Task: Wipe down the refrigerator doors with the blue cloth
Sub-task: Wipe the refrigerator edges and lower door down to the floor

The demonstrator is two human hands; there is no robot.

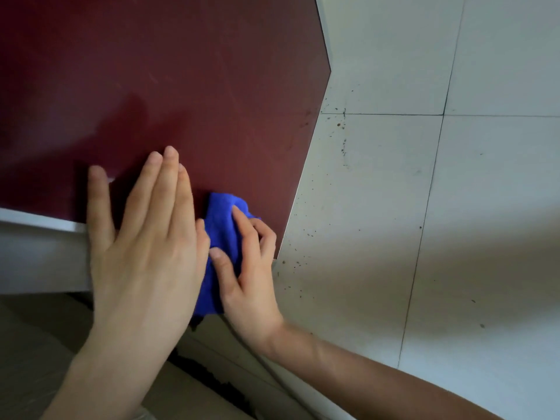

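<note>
So the blue cloth [216, 231] is bunched up in the right hand [248, 268]. The fingers are curled round it, with the index finger on top pressing it against the dark red refrigerator door [181, 86], right down by the door's bottom right corner. The left hand [142, 237] is flat across the door's bottom edge, fingers straight and close together, thumb stuck out to the side.

A few things I reckon could go wrong from here:
- A bare palm on a glossy door will probably leave fresh prints.
- The cloth is wadded up, so only a small patch looks to be touching and it's easy to miss strips. There are faint smears higher up too.
- If it slides past the door's right edge it'd hit the speckled tiled wall [424, 207], pick up grime and drag it back.
</note>
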